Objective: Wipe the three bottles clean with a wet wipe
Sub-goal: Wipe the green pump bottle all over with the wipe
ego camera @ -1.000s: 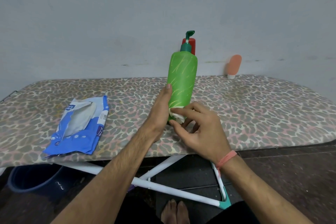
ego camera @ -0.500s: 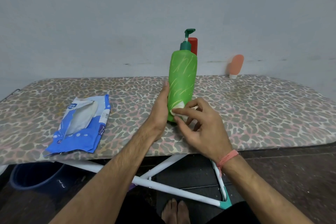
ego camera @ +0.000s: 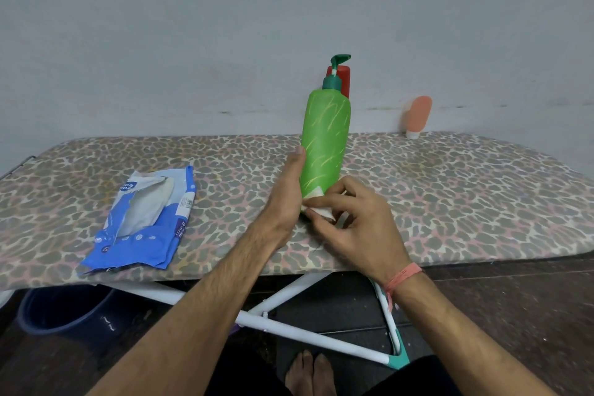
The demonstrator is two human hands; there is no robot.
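Green bottle [ego camera: 324,138]: stood upright on the ironing board [ego camera: 450,190].
Left hand [ego camera: 286,196]: pressed its left side; fingers hidden, so grip unclear.
Right hand [ego camera: 360,222]: fingers pinched the wipe [ego camera: 316,192] against its base.

Left of the green bottle [ego camera: 324,138], bracing it with the straight-fingered left hand [ego camera: 286,196]. At its base, pinching a wet wipe [ego camera: 321,211] with the right hand [ego camera: 360,225].

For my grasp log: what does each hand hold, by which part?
Right hand pinches the wet wipe across its middle. Left hand steadies the green bottle by its lower side; whether its grip wraps cannot be told.
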